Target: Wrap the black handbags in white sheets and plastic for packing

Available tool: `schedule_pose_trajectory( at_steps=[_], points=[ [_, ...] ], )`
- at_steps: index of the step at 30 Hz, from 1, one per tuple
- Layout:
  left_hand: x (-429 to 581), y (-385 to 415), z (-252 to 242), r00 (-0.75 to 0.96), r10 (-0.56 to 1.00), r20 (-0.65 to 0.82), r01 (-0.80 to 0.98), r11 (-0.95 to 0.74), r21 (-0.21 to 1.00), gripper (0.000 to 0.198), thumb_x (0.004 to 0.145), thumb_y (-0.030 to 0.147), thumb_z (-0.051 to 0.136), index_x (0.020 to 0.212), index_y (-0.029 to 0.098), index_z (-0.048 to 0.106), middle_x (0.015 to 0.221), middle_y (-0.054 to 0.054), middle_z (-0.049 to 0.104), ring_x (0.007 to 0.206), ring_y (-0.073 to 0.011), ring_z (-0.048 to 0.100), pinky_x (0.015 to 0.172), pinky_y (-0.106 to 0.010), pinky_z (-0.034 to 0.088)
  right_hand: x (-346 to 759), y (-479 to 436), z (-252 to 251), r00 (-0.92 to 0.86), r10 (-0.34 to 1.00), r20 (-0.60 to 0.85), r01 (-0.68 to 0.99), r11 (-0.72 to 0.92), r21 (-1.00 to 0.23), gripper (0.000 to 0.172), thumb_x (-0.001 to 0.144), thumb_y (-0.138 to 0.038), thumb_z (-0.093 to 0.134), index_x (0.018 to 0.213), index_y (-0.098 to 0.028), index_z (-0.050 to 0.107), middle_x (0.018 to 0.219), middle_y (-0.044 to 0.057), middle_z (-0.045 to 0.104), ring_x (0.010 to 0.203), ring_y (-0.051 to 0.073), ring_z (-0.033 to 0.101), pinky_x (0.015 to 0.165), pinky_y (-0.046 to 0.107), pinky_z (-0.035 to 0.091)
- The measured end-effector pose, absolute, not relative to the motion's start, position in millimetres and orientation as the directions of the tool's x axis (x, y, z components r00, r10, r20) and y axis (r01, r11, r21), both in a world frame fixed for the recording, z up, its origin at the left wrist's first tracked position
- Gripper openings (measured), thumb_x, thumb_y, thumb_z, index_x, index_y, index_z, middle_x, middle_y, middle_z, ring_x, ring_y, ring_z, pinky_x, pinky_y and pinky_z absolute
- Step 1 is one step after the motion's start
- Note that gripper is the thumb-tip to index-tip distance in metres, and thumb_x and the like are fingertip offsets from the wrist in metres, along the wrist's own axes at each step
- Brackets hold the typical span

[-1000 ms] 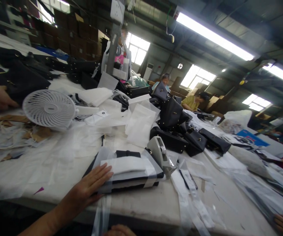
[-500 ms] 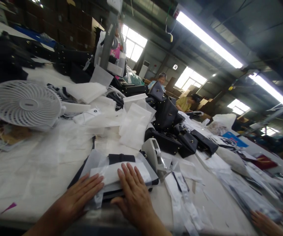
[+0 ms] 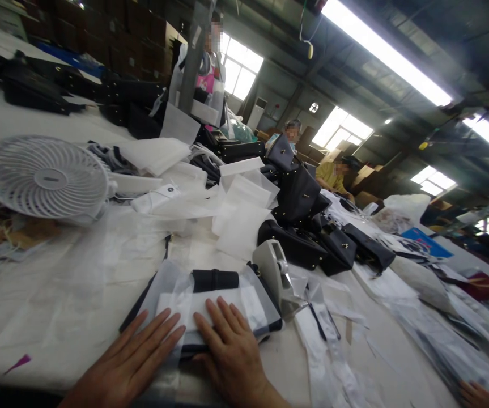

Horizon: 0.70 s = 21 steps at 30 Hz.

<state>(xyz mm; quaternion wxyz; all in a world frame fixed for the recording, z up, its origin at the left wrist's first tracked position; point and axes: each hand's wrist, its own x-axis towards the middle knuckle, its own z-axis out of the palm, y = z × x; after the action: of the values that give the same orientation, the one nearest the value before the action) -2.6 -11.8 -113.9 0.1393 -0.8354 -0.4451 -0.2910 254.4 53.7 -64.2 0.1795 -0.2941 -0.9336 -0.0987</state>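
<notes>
A dark handbag (image 3: pixel 215 280) lies flat at the table's near edge, partly covered by white, translucent wrapping paper (image 3: pixel 180 300). My left hand (image 3: pixel 136 354) rests flat on the left part of the wrapping, fingers stretched out. On the middle of the paper lies my right hand (image 3: pixel 231 345), also flat with its fingers extended; its thumb is partly hidden. Both palms face down and neither hand grips anything. Just right of the bag stands a grey tape dispenser (image 3: pixel 268 266), close to the bag's upper right corner.
A white fan (image 3: pixel 49 178) lies to the left. Behind the bag are loose white sheets (image 3: pixel 244 218) and a pile of black handbags (image 3: pixel 297 195). Plastic strips (image 3: pixel 316 351) lie to the right. Another person's hand (image 3: pixel 477 394) shows at the lower right; several people sit or stand farther back.
My left hand has slid slightly, its fingers lying more over the wrapping's lower left. My right hand stays flat, fingertips a little lower on the paper. The view has shifted slightly.
</notes>
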Motion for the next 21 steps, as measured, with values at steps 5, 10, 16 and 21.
schedule_pose_trajectory(
  at_steps=[5,10,16,21],
  points=[
    [0,-14,-108,0.459,0.660,0.594,0.816,-0.578,0.012,0.061,0.103,0.006,0.041,0.162,0.018,0.029,0.151,-0.007,0.058,0.144,-0.0228,0.049,0.130,-0.044,0.021,255,52,-71,-0.745,0.515,0.424,0.588,0.807,0.054,0.055,0.102,-0.046,0.056,0.151,-0.022,0.052,0.157,0.008,0.049,0.143,0.034,0.047,0.111,0.050,0.049],
    [0,-17,-104,0.451,0.677,0.582,0.826,-0.563,0.016,0.057,0.106,0.012,0.040,0.161,0.019,0.029,0.149,-0.007,0.060,0.140,-0.0222,0.054,0.126,-0.043,0.033,254,54,-72,-0.746,0.524,0.412,0.581,0.814,0.016,0.057,0.100,-0.045,0.060,0.151,-0.021,0.051,0.158,0.011,0.047,0.145,0.034,0.044,0.114,0.051,0.047],
    [-3,-23,-100,0.434,0.712,0.552,0.820,-0.566,0.085,0.057,0.107,0.010,0.036,0.162,0.023,0.028,0.151,-0.006,0.058,0.138,-0.0206,0.056,0.120,-0.040,0.043,261,35,-59,-0.757,0.511,0.406,0.552,0.834,-0.022,0.064,0.101,-0.045,0.059,0.154,-0.012,0.045,0.159,0.017,0.044,0.153,0.034,0.031,0.122,0.057,0.036],
    [-4,-23,-101,0.455,0.693,0.559,0.799,-0.595,0.087,0.057,0.106,0.006,0.035,0.161,0.020,0.030,0.154,-0.006,0.055,0.143,-0.0192,0.051,0.122,-0.039,0.039,269,-15,-84,-0.817,0.359,0.451,0.441,0.893,0.088,0.040,0.105,-0.020,0.052,0.145,-0.022,0.057,0.157,0.004,0.050,0.152,0.026,0.036,0.127,0.050,0.031]
  ],
)
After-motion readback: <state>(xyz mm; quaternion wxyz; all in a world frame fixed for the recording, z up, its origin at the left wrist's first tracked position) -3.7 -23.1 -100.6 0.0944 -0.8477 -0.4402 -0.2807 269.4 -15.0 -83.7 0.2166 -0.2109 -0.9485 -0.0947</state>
